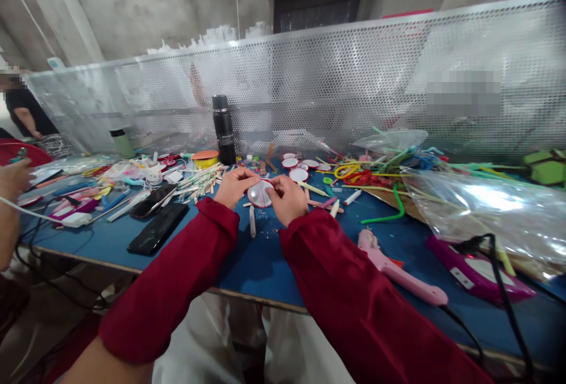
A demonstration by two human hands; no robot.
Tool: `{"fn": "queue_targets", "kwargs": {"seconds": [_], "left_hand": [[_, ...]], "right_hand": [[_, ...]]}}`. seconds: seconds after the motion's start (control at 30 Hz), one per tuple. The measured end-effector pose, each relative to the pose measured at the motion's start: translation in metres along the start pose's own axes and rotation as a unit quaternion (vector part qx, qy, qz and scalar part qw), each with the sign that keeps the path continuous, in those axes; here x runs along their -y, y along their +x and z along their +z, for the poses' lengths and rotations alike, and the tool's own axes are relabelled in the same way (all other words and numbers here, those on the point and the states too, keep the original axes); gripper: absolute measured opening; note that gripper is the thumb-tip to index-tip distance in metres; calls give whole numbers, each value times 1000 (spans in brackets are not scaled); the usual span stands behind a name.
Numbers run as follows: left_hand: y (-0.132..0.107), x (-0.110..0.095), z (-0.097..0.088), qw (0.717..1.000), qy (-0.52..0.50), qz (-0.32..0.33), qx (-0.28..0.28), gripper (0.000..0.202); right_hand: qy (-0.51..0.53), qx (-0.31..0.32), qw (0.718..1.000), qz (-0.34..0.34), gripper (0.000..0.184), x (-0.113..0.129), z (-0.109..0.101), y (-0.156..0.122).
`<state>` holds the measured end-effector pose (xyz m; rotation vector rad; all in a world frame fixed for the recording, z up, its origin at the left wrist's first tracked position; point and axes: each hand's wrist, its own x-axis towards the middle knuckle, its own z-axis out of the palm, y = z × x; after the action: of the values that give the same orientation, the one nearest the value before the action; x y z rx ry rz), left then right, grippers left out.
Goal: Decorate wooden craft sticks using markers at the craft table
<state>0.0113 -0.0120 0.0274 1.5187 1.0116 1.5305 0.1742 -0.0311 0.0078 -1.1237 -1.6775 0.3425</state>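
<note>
Blue table, cluttered, before a perforated metal screen. Mid-assembly by the look of it: left hand and right hand both pinching a small disc at table centre. Next, likely a steady grip while working the disc's rim.

— What colours stand out?
— The tabletop is blue. Both sleeves are dark red, and the round disc between the hands is pale silvery pink.
— Near the front edge?
— A pink glue gun and two black phones.
— Toward the back edge?
— A black flask, an orange-topped yellow tape roll, and white discs rimmed red.
</note>
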Motion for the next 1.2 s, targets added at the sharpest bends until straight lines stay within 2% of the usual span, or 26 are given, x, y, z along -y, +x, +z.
{"fn": "queue_targets", "kwargs": {"seconds": [0.27,0.57,0.77,0.9,1.03,1.2], "left_hand": [[1,6,-1,1000,-3,-22,4,18],[1,9,1,1000,1,-21,16,19],[1,13,4,998,-37,-52,22,26],[1,16,5,991,-76,-92,63,35],[-1,13,5,987,-93,-99,89,38],[-2,9,4,988,-76,-94,99,44]], "right_hand": [[6,20,1000,-4,7,-1,0,-1],[-37,4,999,-18,7,-7,2,-2],[51,14,998,44,8,-12,8,3],[103,-16,991,83,13,-15,9,7],[135,-29,987,85,26,-13,7,8],[125,-25,990,64,26,-11,5,7]]}}
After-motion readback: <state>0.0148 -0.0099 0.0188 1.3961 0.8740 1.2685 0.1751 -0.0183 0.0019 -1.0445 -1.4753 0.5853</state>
